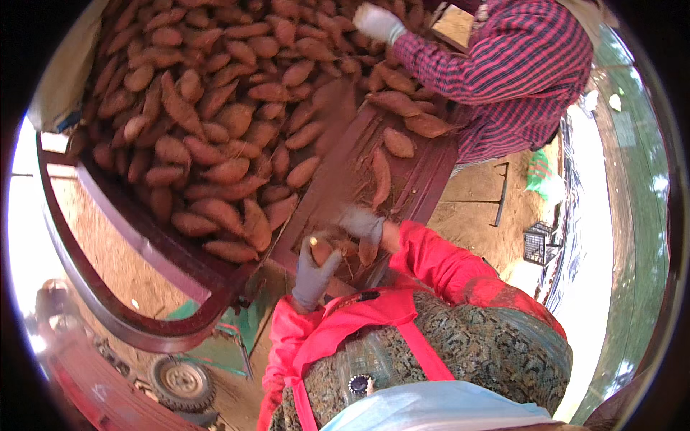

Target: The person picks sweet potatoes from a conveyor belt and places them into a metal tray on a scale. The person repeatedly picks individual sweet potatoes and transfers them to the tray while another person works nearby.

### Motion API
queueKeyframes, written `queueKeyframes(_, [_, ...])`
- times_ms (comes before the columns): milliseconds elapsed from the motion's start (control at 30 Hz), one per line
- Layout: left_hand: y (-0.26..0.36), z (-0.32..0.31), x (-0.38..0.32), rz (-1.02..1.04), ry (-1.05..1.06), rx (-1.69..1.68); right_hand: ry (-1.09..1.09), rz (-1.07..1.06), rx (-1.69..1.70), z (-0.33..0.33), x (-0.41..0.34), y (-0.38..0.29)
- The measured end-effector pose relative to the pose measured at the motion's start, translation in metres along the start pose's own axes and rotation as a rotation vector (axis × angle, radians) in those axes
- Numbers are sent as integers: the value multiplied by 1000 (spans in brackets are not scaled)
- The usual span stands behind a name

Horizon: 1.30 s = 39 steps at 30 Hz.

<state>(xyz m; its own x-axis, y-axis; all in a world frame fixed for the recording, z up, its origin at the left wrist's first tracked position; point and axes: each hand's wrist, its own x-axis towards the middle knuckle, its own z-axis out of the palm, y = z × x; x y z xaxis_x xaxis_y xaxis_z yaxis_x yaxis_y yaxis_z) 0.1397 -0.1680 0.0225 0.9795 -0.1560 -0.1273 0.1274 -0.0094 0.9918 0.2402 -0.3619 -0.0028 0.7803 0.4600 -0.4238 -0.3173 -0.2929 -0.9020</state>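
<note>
My left hand, in a grey glove, grips a sweet potato between thumb and fingers. A small pale yellow spot shows at that root's end. My right hand, also gloved, is just beyond it and blurred by motion; whether its fingers hold anything is unclear. More sweet potatoes with stringy roots lie below my right wrist. Both hands are over the dark red metal ledge of a truck bed. Farther along the ledge rest a long curved sweet potato and a plump one.
A large heap of sweet potatoes fills the bed to the left. Another person in a checked shirt reaches over it with a gloved hand. A curved metal rail, a wheel and a black crate are lower down.
</note>
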Motion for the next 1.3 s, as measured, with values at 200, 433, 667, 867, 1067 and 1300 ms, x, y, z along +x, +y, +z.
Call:
queueKeyframes(200, [-29, -4, 19, -298, 352, -364, 5, 13, -531, 0, -13, -40])
queueKeyframes(433, [-21, -18, 15, -452, 86, -457, 38, 50, 14, 14, -12, -11])
queueKeyframes(667, [-57, 10, 21, -371, 153, -1029, -17, -378, -380, 46, -7, -6])
queueKeyframes(867, [-75, 7, 7, -312, 234, -1285, -167, -427, -853, 64, 5, -2])
queueKeyframes(1067, [-81, -13, -14, -298, 447, -928, -104, -525, -1168, 6, 93, -34])
queueKeyframes(1300, [-81, -12, -46, -396, 378, -997, 600, -576, -999, -93, 284, -143])
